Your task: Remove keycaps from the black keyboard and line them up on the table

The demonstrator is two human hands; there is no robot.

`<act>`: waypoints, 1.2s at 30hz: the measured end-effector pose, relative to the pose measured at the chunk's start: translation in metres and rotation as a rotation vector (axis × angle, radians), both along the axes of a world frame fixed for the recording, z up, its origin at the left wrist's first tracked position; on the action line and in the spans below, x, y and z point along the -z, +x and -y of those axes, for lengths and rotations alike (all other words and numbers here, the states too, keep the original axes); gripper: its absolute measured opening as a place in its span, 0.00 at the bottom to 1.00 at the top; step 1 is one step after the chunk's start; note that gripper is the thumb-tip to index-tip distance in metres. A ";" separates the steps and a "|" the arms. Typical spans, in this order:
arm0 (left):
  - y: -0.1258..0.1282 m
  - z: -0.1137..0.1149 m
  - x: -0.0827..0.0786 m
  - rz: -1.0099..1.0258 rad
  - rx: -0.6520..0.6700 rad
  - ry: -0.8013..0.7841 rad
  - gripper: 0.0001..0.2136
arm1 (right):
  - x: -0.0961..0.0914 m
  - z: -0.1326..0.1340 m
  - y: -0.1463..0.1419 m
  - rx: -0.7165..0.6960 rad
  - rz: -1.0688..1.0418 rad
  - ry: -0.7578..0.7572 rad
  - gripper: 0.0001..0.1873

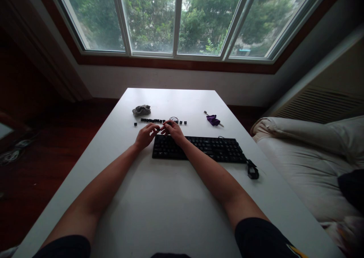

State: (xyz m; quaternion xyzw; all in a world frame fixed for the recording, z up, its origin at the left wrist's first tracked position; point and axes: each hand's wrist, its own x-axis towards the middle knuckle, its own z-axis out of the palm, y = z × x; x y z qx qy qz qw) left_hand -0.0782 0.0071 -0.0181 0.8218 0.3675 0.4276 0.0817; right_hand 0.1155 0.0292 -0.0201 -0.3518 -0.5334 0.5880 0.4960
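Note:
Both hands meet above the far left corner of a black keyboard (210,147). My left hand (146,136) is closed in a pinch on a small black piece that looks like a keycap (158,129). Close beside it, my right hand (174,132) has its thumb and fingers closed on a dark tool; a thin wire loop (174,119) shows just past the knuckles, so it looks like a keycap puller. Its grip is partly hidden. Beyond the hands lies a row of loose black keycaps (150,120), with a single keycap (135,124) apart at the left.
A crumpled grey cloth (141,110) lies at the far left of the white table (153,212). Further right is a brush with purple cloth (213,120) around it. The keyboard's bundled cable (252,170) rests at its right end. A pale sofa (295,159) stands alongside.

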 end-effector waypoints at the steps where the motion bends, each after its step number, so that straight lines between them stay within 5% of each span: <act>1: 0.000 0.000 0.000 -0.009 -0.003 0.008 0.08 | 0.000 0.000 0.000 0.008 0.002 -0.001 0.13; 7: 0.000 -0.001 0.003 -0.071 -0.083 0.032 0.08 | 0.006 -0.004 0.000 0.055 -0.015 0.000 0.12; 17: -0.046 -0.035 0.021 -0.018 -0.525 0.169 0.06 | 0.010 -0.005 -0.001 0.065 -0.012 0.008 0.13; 27: -0.054 -0.036 0.017 -0.272 -0.738 -0.152 0.06 | 0.014 -0.008 -0.001 0.057 0.011 0.017 0.13; 36: -0.049 -0.034 0.013 -0.286 -0.779 -0.151 0.11 | 0.009 -0.004 -0.001 0.062 0.026 0.015 0.13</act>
